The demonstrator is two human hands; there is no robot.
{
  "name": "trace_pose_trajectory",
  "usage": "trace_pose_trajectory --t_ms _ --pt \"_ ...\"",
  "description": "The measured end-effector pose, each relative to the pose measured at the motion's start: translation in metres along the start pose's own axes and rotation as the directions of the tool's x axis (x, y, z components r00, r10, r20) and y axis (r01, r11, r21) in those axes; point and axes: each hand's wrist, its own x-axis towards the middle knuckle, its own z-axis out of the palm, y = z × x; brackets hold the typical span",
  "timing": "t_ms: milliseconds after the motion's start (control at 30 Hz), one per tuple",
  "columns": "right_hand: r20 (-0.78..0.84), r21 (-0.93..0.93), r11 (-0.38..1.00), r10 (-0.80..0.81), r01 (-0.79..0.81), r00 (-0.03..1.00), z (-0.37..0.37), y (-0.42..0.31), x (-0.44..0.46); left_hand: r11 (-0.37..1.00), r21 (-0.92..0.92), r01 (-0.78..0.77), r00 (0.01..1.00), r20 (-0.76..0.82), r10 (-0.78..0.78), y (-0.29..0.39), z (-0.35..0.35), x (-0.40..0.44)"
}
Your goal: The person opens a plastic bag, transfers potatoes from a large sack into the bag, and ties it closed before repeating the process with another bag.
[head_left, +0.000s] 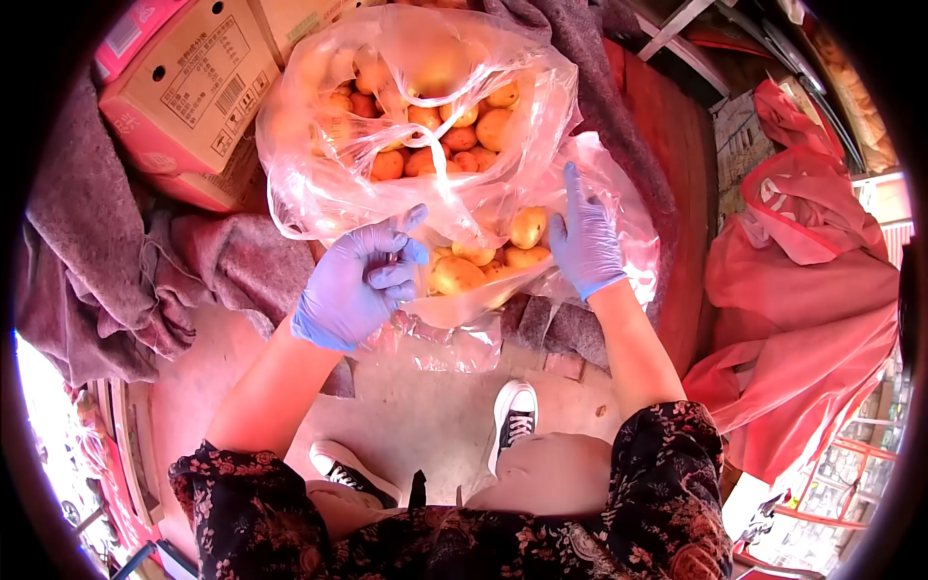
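Both my hands wear thin blue gloves. My left hand (365,277) is at the left side of the smaller plastic bag, its fingers curled; whether they pinch the plastic is hard to tell. My right hand (586,237) is at that bag's right side, index finger stretched out and thumb apart. Between them, yellow-orange fruits (458,275) lie in the smaller clear bag (454,309). Just beyond sits a large clear bag (290,184), full of round orange fruits (493,129), with twisted plastic handles across its opening.
Cardboard boxes (198,92) stand at the back left. A grey-purple blanket (87,222) hangs at the left and under the bags. Red cloth (802,300) is bunched at the right. Two sneakers (515,416) are on the floor below.
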Motion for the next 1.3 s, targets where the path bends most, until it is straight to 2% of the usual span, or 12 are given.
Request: trace_pose_trajectory --t_ms 67,200,333,467,567,633,700,800,867,1000,1233,1300 --pt "0.122 -0.083 0.995 0.057 -0.047 0.991 -0.027 -0.012 0.014 1.0 0.012 0.01 1.0 0.03 -0.01 0.004 -0.004 -0.001" --pt "-0.086 -0.026 0.965 -0.261 0.259 0.962 -0.038 -0.054 0.053 0.998 0.033 0.062 0.994 0.088 -0.064 0.001 -0.005 0.0" --pt "0.141 0.186 0.931 -0.34 0.313 0.93 0.005 -0.091 0.1 0.99 0.125 0.061 0.996 0.063 -0.069 -0.002 -0.006 0.0" --pt "-0.194 0.489 0.37 -0.837 0.79 0.512 0.047 -0.132 0.103 0.964 0.249 0.088 0.995 0.02 -0.096 0.0 0.003 -0.005" --pt "0.449 0.805 0.587 -0.698 0.087 0.558 0.028 -0.122 0.124 0.947 0.308 0.091 0.995 -0.063 -0.075 0.003 0.004 -0.004" --pt "0.431 0.86 0.506 -0.657 -0.062 0.618 0.053 -0.088 0.161 0.961 0.274 0.046 0.998 -0.052 -0.033 0.005 -0.004 0.003" --pt "-0.006 0.372 0.798 -0.509 0.474 0.861 0.04 -0.07 0.181 0.965 0.259 0.03 0.998 -0.066 -0.014 0.006 -0.004 0.007" --pt "-0.144 -0.136 0.922 -0.382 0.364 0.913 0.017 -0.032 0.227 0.961 0.273 0.042 0.997 -0.073 -0.023 0.004 -0.001 0.011" --pt "-0.335 -0.089 0.947 -0.319 0.308 0.887 0.008 -0.026 0.229 0.958 0.284 0.039 0.999 -0.027 -0.032 0.004 -0.005 0.014" --pt "0.23 -0.213 0.955 -0.156 0.207 0.961 0.013 -0.057 0.193 0.958 0.282 0.05 0.999 -0.034 -0.042 0.007 -0.008 0.017" --pt "0.081 -0.134 0.943 -0.297 0.305 0.952 0.062 -0.061 0.21 0.965 0.263 0.024 0.998 -0.066 -0.007 0.007 -0.019 0.022" --pt "0.147 -0.383 0.835 -0.367 0.395 0.919 0.071 -0.062 0.212 0.966 0.257 0.021 0.997 -0.072 -0.002 0.01 -0.019 0.022"
